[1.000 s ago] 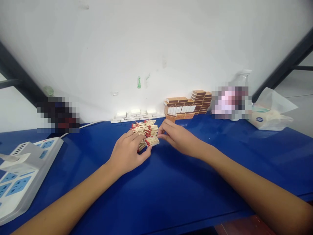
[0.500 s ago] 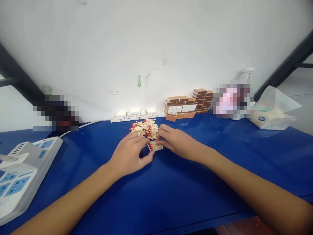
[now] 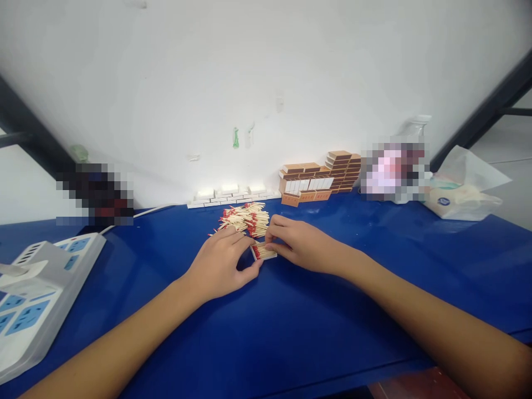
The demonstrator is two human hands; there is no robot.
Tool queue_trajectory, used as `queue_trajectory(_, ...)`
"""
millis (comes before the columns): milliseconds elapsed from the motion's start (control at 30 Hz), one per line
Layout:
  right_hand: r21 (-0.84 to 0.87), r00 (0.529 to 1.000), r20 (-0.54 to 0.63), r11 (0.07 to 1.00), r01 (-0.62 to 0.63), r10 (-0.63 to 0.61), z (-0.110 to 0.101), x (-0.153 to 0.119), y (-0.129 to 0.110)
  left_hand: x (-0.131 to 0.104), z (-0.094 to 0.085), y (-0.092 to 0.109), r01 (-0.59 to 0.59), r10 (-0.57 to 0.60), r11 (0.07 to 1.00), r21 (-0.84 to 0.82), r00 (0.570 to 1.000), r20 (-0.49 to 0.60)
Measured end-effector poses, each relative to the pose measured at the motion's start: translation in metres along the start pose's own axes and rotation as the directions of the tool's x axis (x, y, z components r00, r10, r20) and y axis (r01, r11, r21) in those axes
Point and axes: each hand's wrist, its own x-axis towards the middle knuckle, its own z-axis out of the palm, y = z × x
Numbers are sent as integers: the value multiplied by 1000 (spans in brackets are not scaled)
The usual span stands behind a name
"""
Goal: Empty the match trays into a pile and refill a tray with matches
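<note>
A small white matchbox tray lies on the blue table, with red-headed matches side by side inside. My left hand grips the tray, its thumb at the near edge and its fingers at the far edge. Over the tray's right part, my right hand has its thumb and fingers drawn together at the matches; its fingertips partly cover them. Just beyond both hands is a loose heap of matches, their red heads pointing mostly left.
Along the wall stand stacked white trays and, to their right, piles of brown matchboxes. A power strip with a plug occupies the left side of the table. A tissue pack sits at the right back, near a blurred object.
My right hand has dipped slightly, its fingertips still at the matches in the tray. My left hand keeps its grip on the tray with hardly any movement.
</note>
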Motion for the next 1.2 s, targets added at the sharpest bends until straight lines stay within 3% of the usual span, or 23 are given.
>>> queue_trajectory(700,-3,992,101,997,-72,72,-3,1,-3,0,-1,0,0,2,1000,-31,998,61)
queue_trajectory(1200,16,999,37,999,-31,30,-1,0,-4,0,-1,-1,2,1,999,-36,998,62)
